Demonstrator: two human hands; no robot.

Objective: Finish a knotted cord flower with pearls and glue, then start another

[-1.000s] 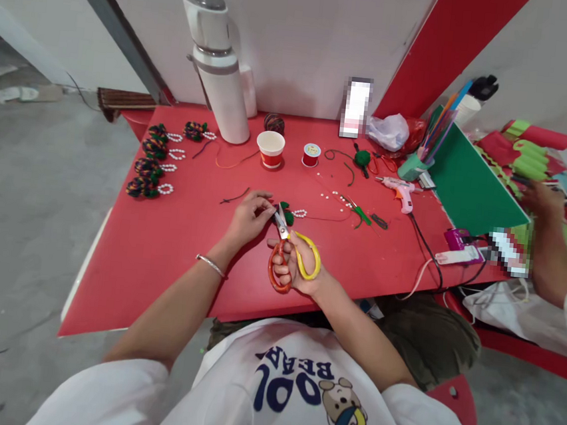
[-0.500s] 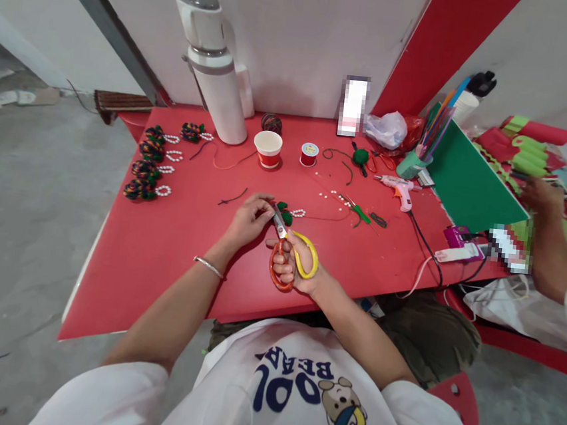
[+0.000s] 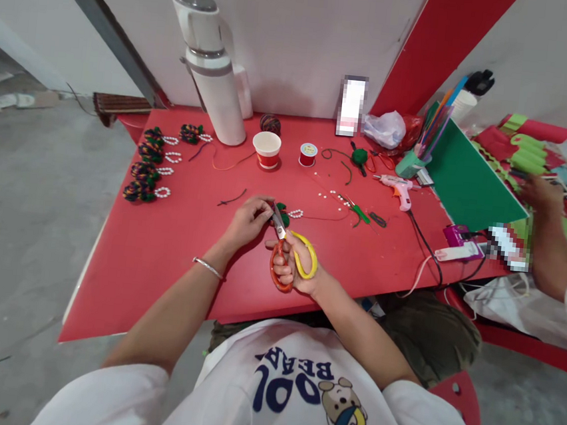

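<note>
My right hand (image 3: pixel 296 264) grips a pair of scissors (image 3: pixel 280 231) with one orange and one yellow handle loop; the blades point away from me, toward my left fingertips. My left hand (image 3: pixel 253 219) is pinched closed just left of the blades, and what lies between its fingertips is too small to make out. Partly covered by the blades is a dark green yarn piece (image 3: pixel 284 216). A loop of white beads (image 3: pixel 296 214) sticks out on its right, and a thin red thread runs on across the red table (image 3: pixel 168 261).
Several finished yarn bundles with bead loops (image 3: pixel 143 171) lie at left. Behind stand a white flask (image 3: pixel 219 93), a paper cup (image 3: pixel 266 151) and a thread spool (image 3: pixel 308 155). Rightward are a green-handled tool (image 3: pixel 361 213), a pink glue gun (image 3: pixel 400 189) and another person's hand (image 3: pixel 543 197).
Both hands and the scissors stay almost in place. The green yarn piece behind the blades has shifted very slightly, and the view has moved a little.
</note>
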